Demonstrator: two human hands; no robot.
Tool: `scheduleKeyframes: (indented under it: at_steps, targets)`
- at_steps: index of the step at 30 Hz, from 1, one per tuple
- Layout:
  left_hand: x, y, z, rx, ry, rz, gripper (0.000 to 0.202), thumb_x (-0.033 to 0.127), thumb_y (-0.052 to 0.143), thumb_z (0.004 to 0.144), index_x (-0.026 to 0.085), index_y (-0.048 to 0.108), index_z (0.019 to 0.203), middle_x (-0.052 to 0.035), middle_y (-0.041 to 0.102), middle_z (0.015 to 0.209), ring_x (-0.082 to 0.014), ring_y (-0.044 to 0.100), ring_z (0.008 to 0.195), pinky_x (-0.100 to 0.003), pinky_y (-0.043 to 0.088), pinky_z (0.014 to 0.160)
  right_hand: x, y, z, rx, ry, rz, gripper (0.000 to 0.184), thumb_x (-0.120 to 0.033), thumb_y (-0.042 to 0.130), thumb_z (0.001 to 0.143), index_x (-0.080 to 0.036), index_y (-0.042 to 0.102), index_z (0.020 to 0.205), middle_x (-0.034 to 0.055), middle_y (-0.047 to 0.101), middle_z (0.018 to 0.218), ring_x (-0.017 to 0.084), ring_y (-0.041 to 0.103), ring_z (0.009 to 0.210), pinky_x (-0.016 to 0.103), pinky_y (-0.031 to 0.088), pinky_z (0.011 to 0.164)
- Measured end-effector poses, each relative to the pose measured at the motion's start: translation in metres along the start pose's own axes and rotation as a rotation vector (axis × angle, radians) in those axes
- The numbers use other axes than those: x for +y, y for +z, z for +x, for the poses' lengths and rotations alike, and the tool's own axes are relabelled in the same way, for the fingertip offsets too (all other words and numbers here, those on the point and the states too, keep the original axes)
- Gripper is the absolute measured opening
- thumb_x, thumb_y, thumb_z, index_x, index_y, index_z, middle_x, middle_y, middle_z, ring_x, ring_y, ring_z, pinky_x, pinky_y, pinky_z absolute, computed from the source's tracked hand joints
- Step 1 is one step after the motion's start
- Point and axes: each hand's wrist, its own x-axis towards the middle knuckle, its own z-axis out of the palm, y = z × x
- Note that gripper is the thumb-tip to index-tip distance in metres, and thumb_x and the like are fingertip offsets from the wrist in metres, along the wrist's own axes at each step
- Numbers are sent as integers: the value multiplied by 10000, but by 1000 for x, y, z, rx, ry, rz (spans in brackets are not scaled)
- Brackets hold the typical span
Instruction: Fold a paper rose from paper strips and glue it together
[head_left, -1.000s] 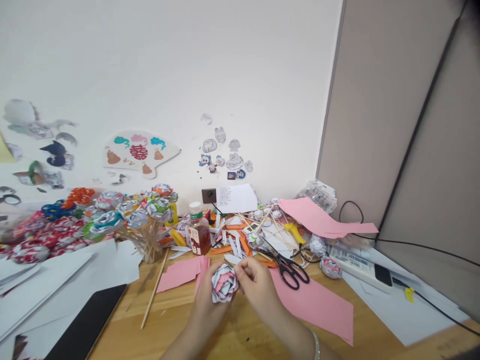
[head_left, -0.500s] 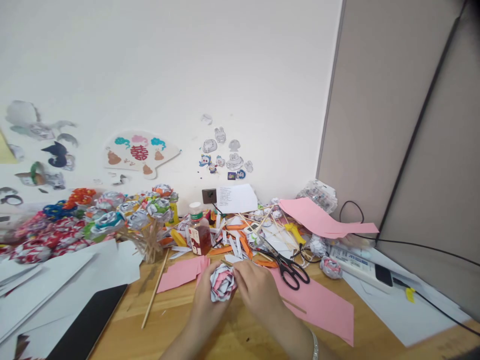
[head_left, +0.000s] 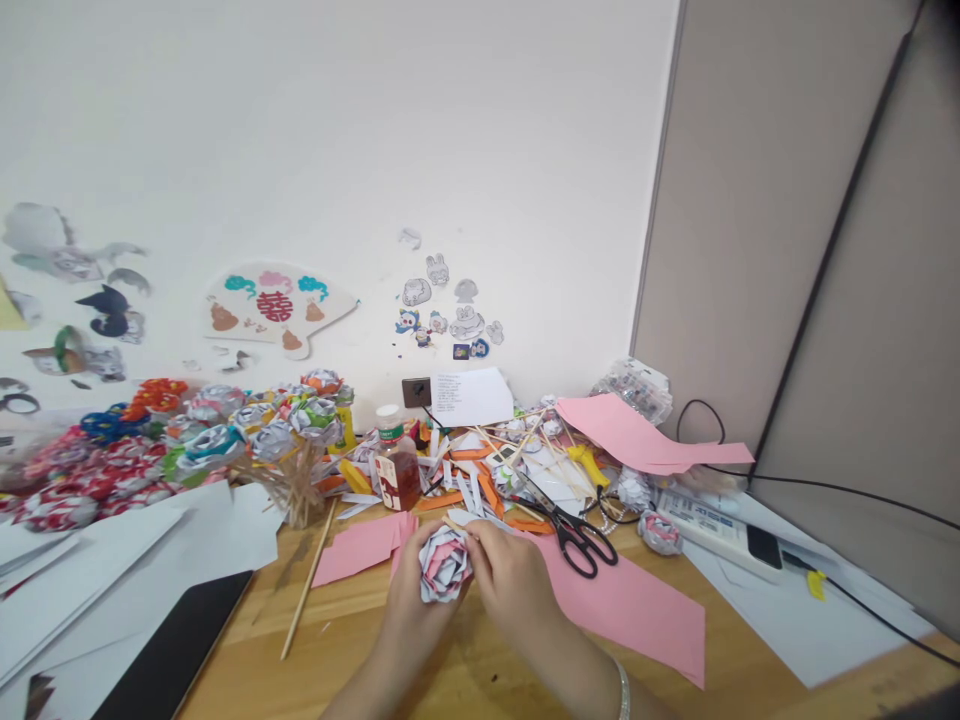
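A paper rose (head_left: 444, 563) in white and pink faces me at the table's front middle. My left hand (head_left: 409, 580) is closed around its left side and underside. My right hand (head_left: 514, 575) has its fingers bent and pressed against the rose's right edge; the fingertips are partly hidden. Just behind the rose, the end of a thin wooden stick (head_left: 452, 524) shows between the hands. Black-handled scissors (head_left: 574, 535) lie partly open beyond my right hand, over a pink paper sheet (head_left: 637, 610). Smaller pink paper pieces (head_left: 352, 555) rest beyond my left hand.
Finished paper flowers (head_left: 277, 430) on sticks stand at the back left. A capped bottle (head_left: 396, 470) stands amid paper scraps. White sheets (head_left: 97, 570), a black flat object (head_left: 180, 650) and a loose stick (head_left: 307, 585) lie left. A power strip (head_left: 720, 535) and another rose (head_left: 660, 533) are right.
Both hands stay around the paper rose, with only slight finger movement. A little more of the stick's end shows behind it. The whole view has shifted slightly.
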Motion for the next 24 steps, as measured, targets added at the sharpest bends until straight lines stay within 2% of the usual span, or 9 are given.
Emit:
scheduleKeyframes:
  at_steps: [3,5,9,15,24]
  targets:
    - [3,-1,1,-1,6,-1,449,284,687,701,198,541,1117,-108,647,1082,-253,625,972,-408,510,850,1,1,-1,39,87,23,284,-284,354,958,-164,605,1014,60,702,755,181,646,623,246,384,544]
    - [5,-2,1,17,-1,7,448,282,698,689,191,550,1102,-113,654,1073,-256,631,968,-409,513,848,2,2,-2,80,107,15,299,-319,388,945,-143,606,1049,77,702,766,191,645,635,253,399,556]
    - [6,-2,2,16,13,21,436,282,694,689,185,554,1090,-118,664,1056,-258,639,960,-409,518,837,2,4,-4,112,126,55,297,-339,403,936,-152,634,950,59,670,678,181,620,587,246,385,531]
    - [2,-1,1,13,23,30,428,292,691,702,184,555,1094,-117,663,1056,-254,643,941,-404,523,820,0,1,-3,20,256,224,192,-282,480,889,-178,635,845,42,676,711,167,623,623,224,406,561]
    - [5,-2,3,-7,54,13,416,266,690,691,194,566,1081,-109,666,1046,-257,640,947,-410,522,831,2,5,-4,42,123,167,275,-244,398,937,-181,655,864,51,683,707,177,630,620,236,396,570]
